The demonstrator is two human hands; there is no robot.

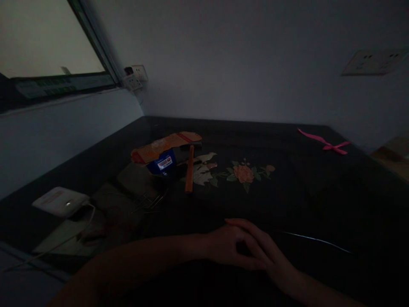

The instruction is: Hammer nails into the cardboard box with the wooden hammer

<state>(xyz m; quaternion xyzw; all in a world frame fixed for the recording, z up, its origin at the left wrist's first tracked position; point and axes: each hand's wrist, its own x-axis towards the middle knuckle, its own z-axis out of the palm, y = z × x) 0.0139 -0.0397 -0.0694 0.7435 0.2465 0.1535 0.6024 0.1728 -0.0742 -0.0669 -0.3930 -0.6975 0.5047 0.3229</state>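
Observation:
My left hand (225, 244) and my right hand (270, 251) rest against each other at the near side of the dark table (287, 187). The right fingers lie stretched over the left hand, while the left thumb reaches toward the right palm. I see nothing held in either; some left fingers are hidden. Farther back lies a hammer, its wooden handle (189, 172) pointing toward me. Beside it are a blue labelled pack (164, 164) and a long orange cardboard-like piece (168, 145). Several thin nails (151, 201) lie left of the handle.
A white box-shaped device (62, 201) with a cable sits at the left. A pink ribbon (322, 140) lies far right. One thin shiny strand (318, 240) is right of my hands. Walls with sockets (373, 62) border the table; the picture is dark.

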